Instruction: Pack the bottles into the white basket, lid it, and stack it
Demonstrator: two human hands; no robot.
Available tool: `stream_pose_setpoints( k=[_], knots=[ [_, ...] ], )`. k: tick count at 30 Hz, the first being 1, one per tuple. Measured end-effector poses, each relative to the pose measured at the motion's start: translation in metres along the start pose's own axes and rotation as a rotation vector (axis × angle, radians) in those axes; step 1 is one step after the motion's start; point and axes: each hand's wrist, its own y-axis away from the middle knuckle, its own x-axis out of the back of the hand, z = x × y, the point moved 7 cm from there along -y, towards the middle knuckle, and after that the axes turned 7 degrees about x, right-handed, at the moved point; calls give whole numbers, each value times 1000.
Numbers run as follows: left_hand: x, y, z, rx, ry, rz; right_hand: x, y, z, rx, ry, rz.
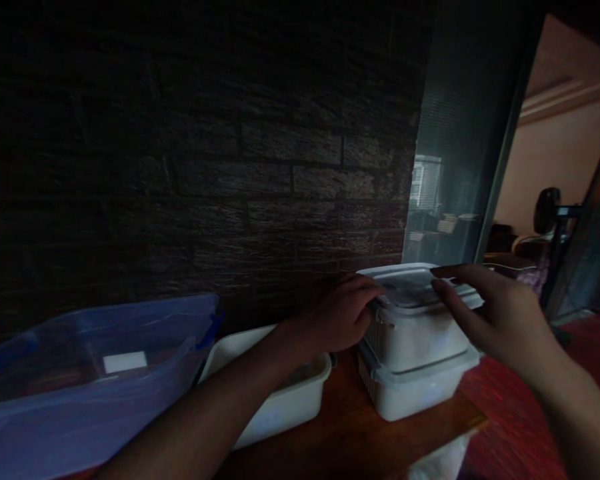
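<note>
Two white plastic storage boxes are stacked at the table's right end, an upper box point(420, 340) on a lower box point(425, 390). A pale lid point(405, 283) with a clear-looking middle covers the upper one. My left hand point(345, 310) is at the lid's left edge, its fingers bent over the rim and the thumb lower down beside the box. Over the right side of the lid is my right hand point(500, 310), index finger and thumb apart, with nothing visible between them. Whether its other fingers touch the rim is hidden.
A white bin without a lid point(280, 417) stands behind my left forearm. Further left is a large bluish clear tub point(90, 413) with a white label. All stand on a wooden table point(350, 427) against a dark brick wall point(280, 180). A fan point(547, 210) shows through the doorway.
</note>
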Motion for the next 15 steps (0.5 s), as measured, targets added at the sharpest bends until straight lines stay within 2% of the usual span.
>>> stream_pose_setpoints(
  k=[3,6,10,15],
  knots=[
    [-1,0,-2,22,-18,-18,-1,3,38,-35,47,-87],
    [2,1,0,41,-14,-48,-9,8,62,-45,39,-169],
    [6,1,1,65,-45,-94,-19,13,75,-40,-25,-256],
    [8,2,-5,64,-69,-110,-15,17,75,-60,-66,-256]
  ],
)
